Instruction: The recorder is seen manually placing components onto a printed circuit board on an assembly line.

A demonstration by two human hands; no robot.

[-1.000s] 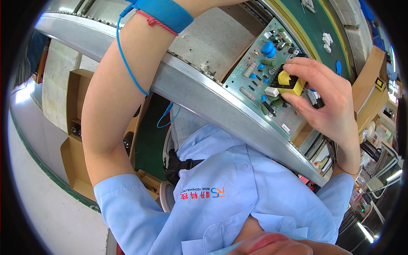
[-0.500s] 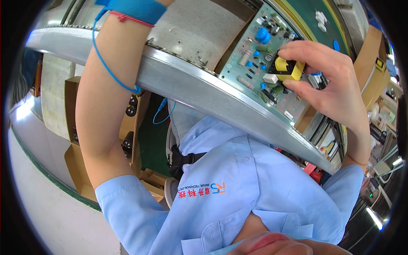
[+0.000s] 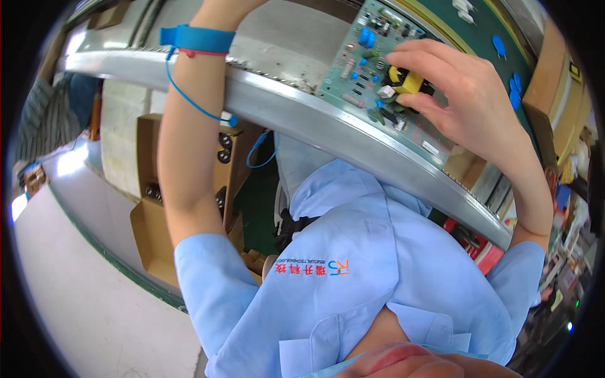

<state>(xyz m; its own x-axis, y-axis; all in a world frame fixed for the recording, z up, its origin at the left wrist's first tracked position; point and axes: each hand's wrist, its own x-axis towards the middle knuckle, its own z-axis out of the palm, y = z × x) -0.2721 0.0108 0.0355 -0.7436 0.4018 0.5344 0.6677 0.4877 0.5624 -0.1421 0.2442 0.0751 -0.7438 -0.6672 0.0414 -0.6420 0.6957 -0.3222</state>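
Note:
Between the thumb and fingers of my right hand is a yellow and black transformer, low against the green circuit board. Blue disc capacitors, resistors and a small white block stand on the board around it. Whether the transformer's pins are in the board is hidden. My left arm reaches up past the metal rail; only the base of my left hand shows at the top edge, its fingers out of the picture. A blue wrist strap with a cord circles that wrist.
A curved metal rail runs between my body and the board. Blue parts and white parts lie on the green surface beyond. An open cardboard box with black round parts stands below my left arm. Another person's striped sleeve shows far left.
The view has shifted, so the rail, board and arms sit a little differently. My right hand still grips the transformer at the board. My left hand's base has come slightly into view.

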